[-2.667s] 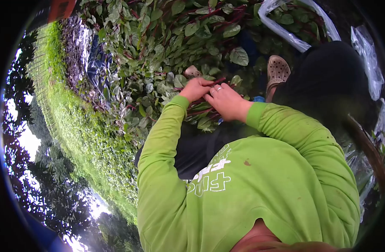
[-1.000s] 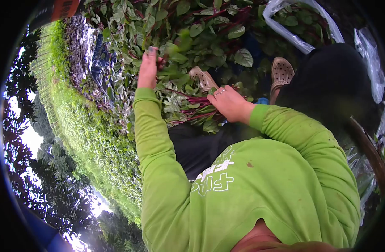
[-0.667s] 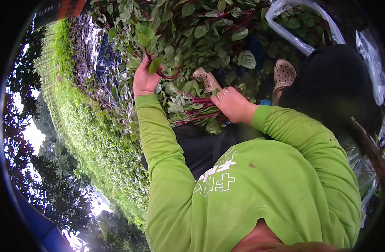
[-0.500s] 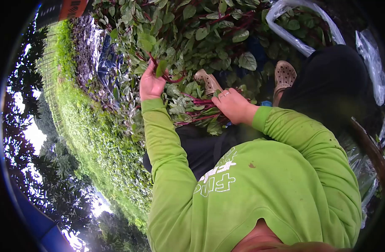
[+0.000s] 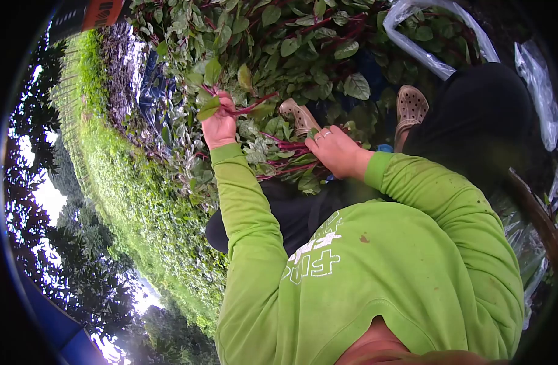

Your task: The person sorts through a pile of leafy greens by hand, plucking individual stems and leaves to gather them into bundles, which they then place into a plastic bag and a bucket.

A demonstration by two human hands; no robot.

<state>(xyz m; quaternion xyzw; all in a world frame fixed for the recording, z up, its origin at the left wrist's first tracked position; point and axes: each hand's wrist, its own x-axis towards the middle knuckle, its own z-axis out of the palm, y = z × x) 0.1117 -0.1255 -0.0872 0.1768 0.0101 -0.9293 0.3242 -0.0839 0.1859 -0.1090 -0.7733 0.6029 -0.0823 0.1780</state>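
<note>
My left hand (image 5: 219, 125) is raised at the left of the pile, its fingers closed round a red-stemmed Malabar spinach sprig (image 5: 250, 109). Green leaves stick out above and beside the fingers, and one looks yellowish. To the right and lower, my right hand (image 5: 335, 152), with a ring on one finger, grips a bunch of Malabar spinach stems (image 5: 285, 146). These dark red stems point left out of the fist, above my dark-trousered leg. A large heap of the same leafy stems (image 5: 279, 48) spreads beyond both hands.
Brown perforated clogs (image 5: 299, 117) are on my feet among the leaves. Clear plastic wrap (image 5: 467, 30) lies at the upper right, with a wooden stick (image 5: 537, 219) lower down. Blue sheeting (image 5: 152, 85) shows at the left. Beyond it are green plants (image 5: 127, 164) and a fence.
My left hand has turned with the sprig, whose stem now points right and slightly upward, its leaves shifting. My right hand stays on the bunch in nearly the same place.
</note>
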